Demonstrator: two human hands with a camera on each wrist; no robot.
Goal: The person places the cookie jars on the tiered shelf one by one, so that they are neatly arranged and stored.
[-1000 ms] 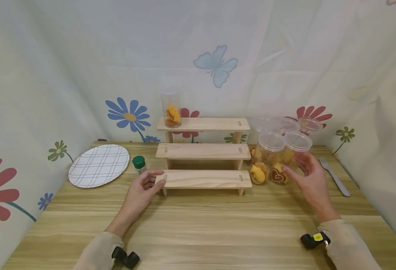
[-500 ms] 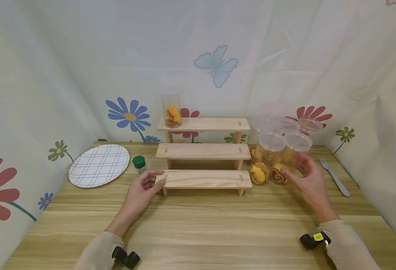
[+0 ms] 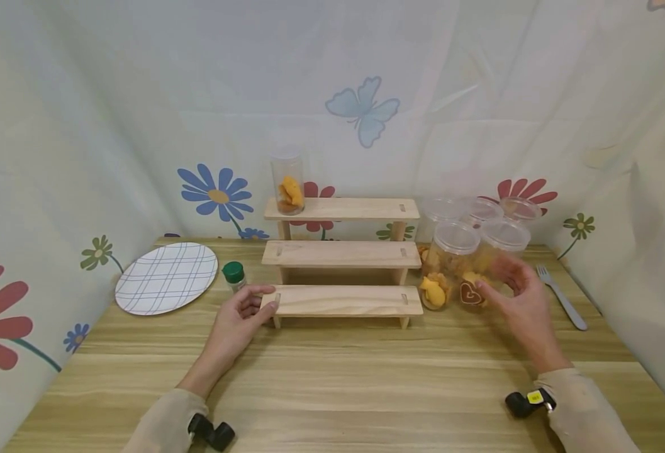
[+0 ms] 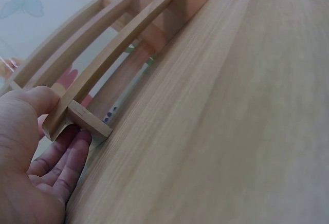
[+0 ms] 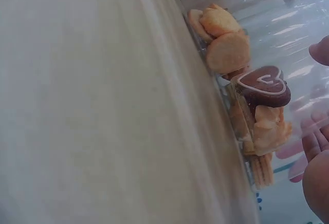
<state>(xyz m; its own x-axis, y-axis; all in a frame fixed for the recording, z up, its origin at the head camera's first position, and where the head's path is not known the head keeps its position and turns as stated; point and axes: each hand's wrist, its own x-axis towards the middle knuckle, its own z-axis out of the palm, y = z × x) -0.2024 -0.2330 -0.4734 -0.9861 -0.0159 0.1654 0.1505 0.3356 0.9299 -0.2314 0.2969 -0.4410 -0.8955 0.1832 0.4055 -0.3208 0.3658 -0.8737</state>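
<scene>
Jar (image 3: pixel 484 263) in right hand (image 3: pixel 521 302), wooden rack (image 3: pixel 340 253) in left hand (image 3: pixel 243 313)
The right curls round the jar — heart cookie (image 3: pixel 470 293) inside, second jar (image 3: pixel 451 255) just left of this grip; the left pinches the lowest shelf (image 3: pixel 343 301) at its end.

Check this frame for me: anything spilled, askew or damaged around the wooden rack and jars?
Nothing stands out. The three-tier rack looks level and whole, the single jar on its top shelf stands upright, and the visible cookies are inside clear jars, none spilled. The right hand holds a jar whose heart cookie looks intact.
</scene>
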